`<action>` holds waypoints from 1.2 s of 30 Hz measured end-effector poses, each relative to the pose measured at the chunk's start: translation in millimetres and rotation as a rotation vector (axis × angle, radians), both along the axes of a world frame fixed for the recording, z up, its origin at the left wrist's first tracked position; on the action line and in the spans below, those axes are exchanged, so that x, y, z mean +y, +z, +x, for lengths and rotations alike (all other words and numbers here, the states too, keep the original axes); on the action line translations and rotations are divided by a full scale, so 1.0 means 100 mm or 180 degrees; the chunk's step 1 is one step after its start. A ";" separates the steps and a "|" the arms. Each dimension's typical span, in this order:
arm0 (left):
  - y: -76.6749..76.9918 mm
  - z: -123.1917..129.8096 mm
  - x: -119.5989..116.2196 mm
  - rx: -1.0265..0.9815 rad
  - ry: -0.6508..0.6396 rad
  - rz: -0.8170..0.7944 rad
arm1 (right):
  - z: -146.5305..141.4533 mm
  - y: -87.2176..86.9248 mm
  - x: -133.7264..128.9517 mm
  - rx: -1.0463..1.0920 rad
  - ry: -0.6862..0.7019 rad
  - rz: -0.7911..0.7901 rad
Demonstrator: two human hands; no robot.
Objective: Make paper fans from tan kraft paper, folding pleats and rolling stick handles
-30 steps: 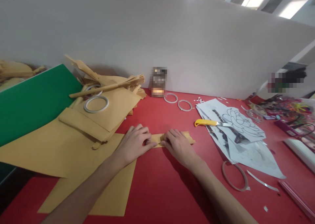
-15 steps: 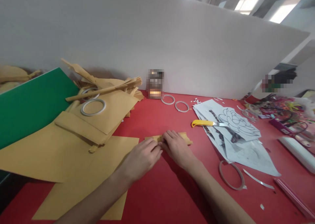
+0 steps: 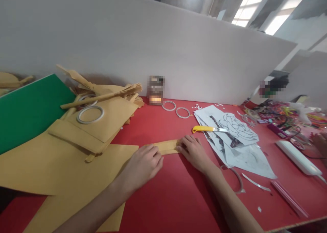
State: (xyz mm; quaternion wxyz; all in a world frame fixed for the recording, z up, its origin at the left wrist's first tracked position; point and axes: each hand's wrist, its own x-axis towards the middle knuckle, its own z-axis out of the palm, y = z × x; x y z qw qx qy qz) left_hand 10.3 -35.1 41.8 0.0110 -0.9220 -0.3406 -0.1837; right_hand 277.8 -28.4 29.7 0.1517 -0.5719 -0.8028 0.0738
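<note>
A narrow folded strip of brown kraft paper [image 3: 167, 147] lies across the red tabletop, in the middle of the head view. My left hand [image 3: 149, 159] is closed over the strip's left end, fingers curled. At the other end, my right hand [image 3: 192, 151] grips it with bent fingers and thumb. The middle of the strip shows between the hands; its ends are hidden under my fingers. Just left of my left hand is a flat sheet of kraft paper [image 3: 102, 178]. Beyond my right hand, a yellow utility knife [image 3: 204, 128] rests with its blade out on printed sheets.
Folded kraft paper [image 3: 112, 113] is piled at left, with a tape roll [image 3: 90, 115] on top, beside a green board [image 3: 33, 110]. White sheets with a flower drawing [image 3: 237, 129] lie at right. Another tape roll [image 3: 238, 180] is near my right forearm. A white panel [image 3: 153, 38] stands behind.
My hands have moved apart from meeting over the strip, uncovering its middle. My right hand has shifted right along it. The whole view has also turned slightly.
</note>
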 end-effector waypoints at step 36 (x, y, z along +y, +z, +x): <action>-0.29 0.23 0.18 0.0111 -0.0561 -0.0848 | 0.24 0.09 0.00 0.0877 0.0192 -0.0266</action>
